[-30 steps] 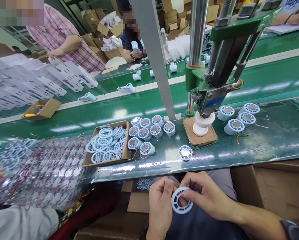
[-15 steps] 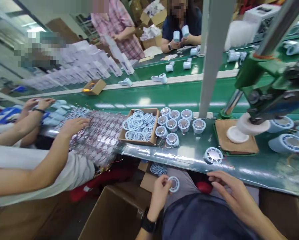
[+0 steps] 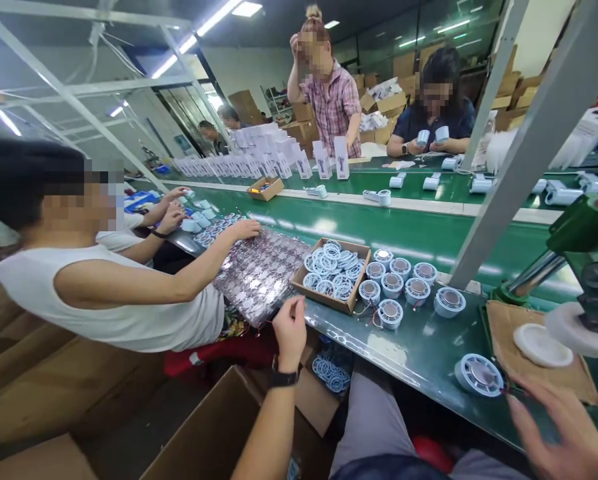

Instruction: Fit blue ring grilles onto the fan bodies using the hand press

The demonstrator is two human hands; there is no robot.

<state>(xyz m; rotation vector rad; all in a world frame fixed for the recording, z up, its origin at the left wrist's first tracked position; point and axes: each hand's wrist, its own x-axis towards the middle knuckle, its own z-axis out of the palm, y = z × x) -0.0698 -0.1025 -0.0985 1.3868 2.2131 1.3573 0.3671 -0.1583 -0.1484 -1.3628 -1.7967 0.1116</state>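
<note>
Cardboard box (image 3: pixel 351 301) just beyond left hand (image 3: pixel 289 330), fingers curled, contents unclear | right hand (image 3: pixel 559 427) spread beside disc (image 3: pixel 479 375) | approach level, grip rim.

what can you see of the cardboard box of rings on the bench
The cardboard box is a shallow, open-topped brown tray, set at an angle on the green bench. Pale blue plastic rings lie heaped in it. Round blue motor housings stand close against its right side. No hand touches it.
</note>
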